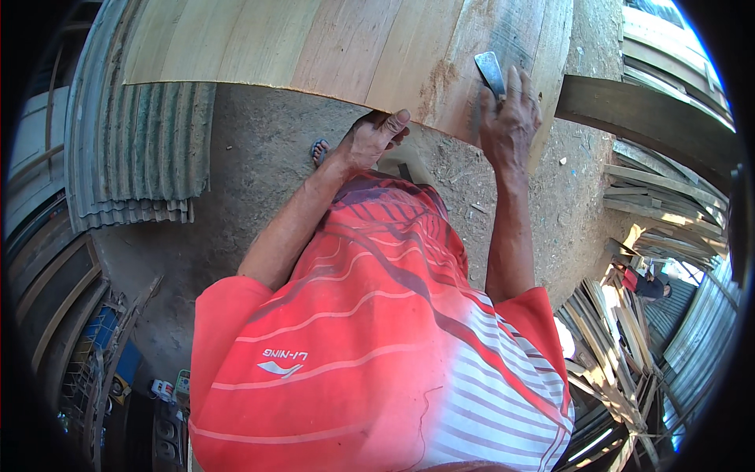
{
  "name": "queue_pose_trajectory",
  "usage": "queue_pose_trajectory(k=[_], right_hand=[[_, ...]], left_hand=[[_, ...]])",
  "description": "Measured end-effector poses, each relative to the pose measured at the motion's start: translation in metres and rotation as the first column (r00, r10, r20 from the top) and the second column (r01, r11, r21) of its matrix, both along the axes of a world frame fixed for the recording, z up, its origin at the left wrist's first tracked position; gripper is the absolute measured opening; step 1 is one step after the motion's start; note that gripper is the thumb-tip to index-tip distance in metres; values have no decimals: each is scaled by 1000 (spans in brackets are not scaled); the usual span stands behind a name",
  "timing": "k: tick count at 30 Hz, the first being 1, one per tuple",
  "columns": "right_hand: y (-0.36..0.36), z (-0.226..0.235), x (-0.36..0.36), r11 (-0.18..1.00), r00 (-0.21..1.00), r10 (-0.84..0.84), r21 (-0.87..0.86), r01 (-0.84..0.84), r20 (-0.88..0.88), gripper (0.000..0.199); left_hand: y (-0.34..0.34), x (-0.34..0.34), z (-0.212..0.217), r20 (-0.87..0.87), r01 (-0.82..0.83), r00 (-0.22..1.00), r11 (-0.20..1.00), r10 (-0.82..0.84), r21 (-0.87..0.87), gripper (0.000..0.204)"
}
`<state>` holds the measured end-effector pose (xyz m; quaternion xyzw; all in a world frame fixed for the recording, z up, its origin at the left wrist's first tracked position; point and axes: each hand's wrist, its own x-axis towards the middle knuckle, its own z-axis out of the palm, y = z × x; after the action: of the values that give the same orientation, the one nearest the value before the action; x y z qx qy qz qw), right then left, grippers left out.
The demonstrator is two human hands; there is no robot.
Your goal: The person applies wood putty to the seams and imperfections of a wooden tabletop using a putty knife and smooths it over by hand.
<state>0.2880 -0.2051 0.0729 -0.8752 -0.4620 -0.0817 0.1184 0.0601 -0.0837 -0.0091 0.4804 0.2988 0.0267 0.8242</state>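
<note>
Broad wooden panel (346, 47) of joined planks, spanning the top, above dirt ground (259, 165). Left hand (371, 138) at its lower edge — grip clenched on the rim, thumb up. Right hand (510, 118) flat on the wood — grasping a small metal scraper (490, 72).

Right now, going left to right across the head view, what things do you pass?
Stack of corrugated sheets → left hand gripping the wooden panel's edge → right hand pressing a flat metal blade to the panel → heap of timber planks.
</note>
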Motion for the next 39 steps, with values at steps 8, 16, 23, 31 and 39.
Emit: queue_pose_trajectory(k=[8, 16, 23, 31, 39], right_hand=[[-27, 0, 15, 997, 995, -47, -57, 42, -85, 38], [4, 35, -29, 999, 972, 52, -1, -53, -228, 37], [-10, 31, -71, 992, 966, 103, -41, -115, -236, 39], [3, 38, -56, 996, 963, 23, -75, -45, -268, 34], [13, 28, -49, 995, 965, 76, -37, -88, -252, 38]], left_hand=[[6, -1, -6, 9, 47, 999, 997, -48, 65, 78], [5, 1, 1, -5, 42, 999, 997, -42, 58, 80], [0, 3, 0, 32, -6, 999, 999, 5, 38, 86], [5, 2, -3, -22, 39, 999, 999, -38, 37, 79], [5, 2, -5, -20, 53, 998, 998, -53, 15, 80]])
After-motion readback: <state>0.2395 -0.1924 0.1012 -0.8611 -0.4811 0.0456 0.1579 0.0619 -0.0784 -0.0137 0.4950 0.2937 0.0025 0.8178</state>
